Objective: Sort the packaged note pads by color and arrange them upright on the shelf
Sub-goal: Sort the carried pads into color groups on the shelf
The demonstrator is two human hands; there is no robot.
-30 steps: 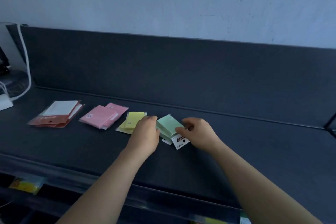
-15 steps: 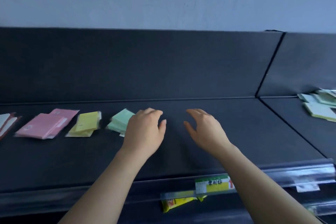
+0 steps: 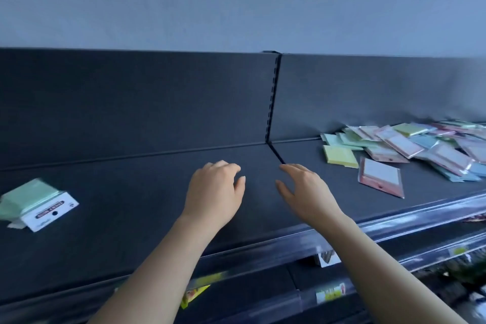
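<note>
Over the dark shelf [image 3: 131, 205] both hands float empty, left hand [image 3: 214, 192] and right hand [image 3: 305, 192] loosely spread. Green note pads [image 3: 34, 200] sit way left; mixed pile [image 3: 420, 150] off right.

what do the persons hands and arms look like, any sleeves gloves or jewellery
Both are bare. The left hand and right hand wear no gloves, and no rings show. The left forearm and right forearm are uncovered down to the picture's bottom edge: no sleeve, watch or bracelet is visible, and no tattoos or markings show.
</note>
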